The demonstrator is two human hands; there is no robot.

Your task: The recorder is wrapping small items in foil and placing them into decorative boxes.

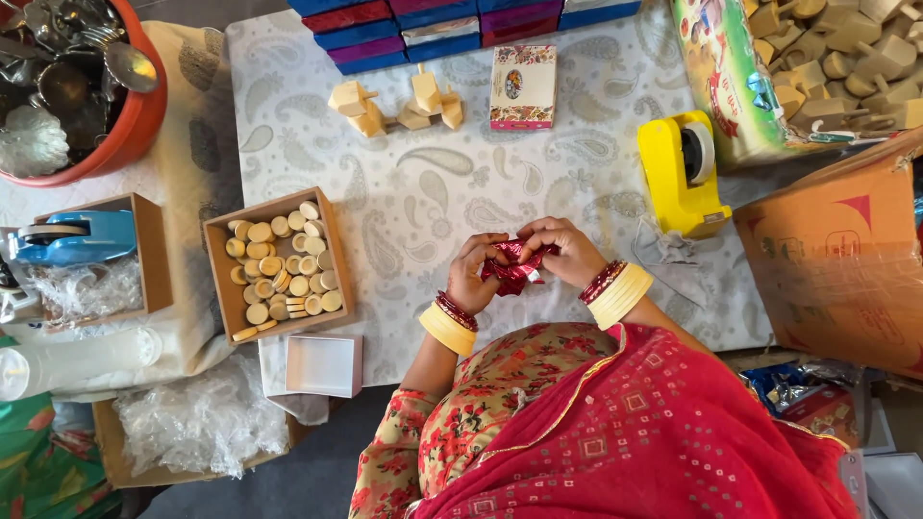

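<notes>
Both hands meet at the near edge of the table [404, 192], right in front of the person's chest. Left hand [471, 274] and right hand [574, 252] are each pinched shut on the same piece of shiny red foil wrap [514, 267], fingers curled over it from either side. The foil sits between the two hands, touching both, crumpled; whether anything is inside it is hidden by the fingers. Its long axis runs roughly left-right, slightly tilted, down toward the left hand. Neither hand is nearer: it's shared, left gripping the lower end, right the upper.

Around it: open box of pale wooden discs [279, 277] lies to the left, well apart, closer to the left hand. Small white empty box [323, 365] sits just below that one. Yellow tape dispenser [679, 173] is up and right, near the right hand. Wooden peg pieces [394, 104] and a small patterned card box [522, 86] lie further out, straight ahead
</notes>
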